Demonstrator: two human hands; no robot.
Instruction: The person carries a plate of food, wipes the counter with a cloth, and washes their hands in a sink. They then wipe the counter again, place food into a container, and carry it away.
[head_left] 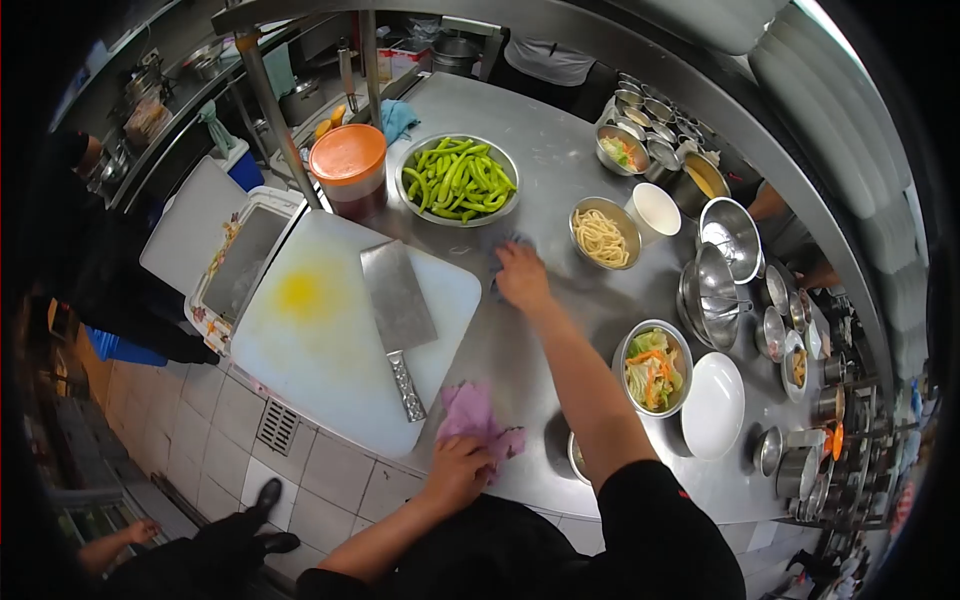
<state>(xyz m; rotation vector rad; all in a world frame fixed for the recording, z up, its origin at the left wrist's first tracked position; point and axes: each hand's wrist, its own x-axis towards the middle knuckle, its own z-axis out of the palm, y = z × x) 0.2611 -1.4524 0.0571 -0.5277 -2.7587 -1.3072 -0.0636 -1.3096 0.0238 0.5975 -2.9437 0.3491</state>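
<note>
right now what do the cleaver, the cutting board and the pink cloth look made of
Cleaver: likely steel, with a dull metallic sheen; its patterned handle looks metallic too. Cutting board: probably plastic, smooth and milky white with no visible wood grain. Pink cloth: soft, matte fabric, crumpled in folds; fibre unclear.

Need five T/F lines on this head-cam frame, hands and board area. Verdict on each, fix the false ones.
1. The left hand has hold of a purple cloth. True.
2. The right hand grips the cleaver by its handle. False: it is over the steel table, off to the side of the cleaver; what lies under its fingers is too blurred to tell.
3. The cleaver lies flat on the white cutting board. True.
4. The green peppers are spread loose on the cutting board. False: they are in a metal bowl on the steel table.
5. An orange lid sits on the container next to that bowl. True.
</note>
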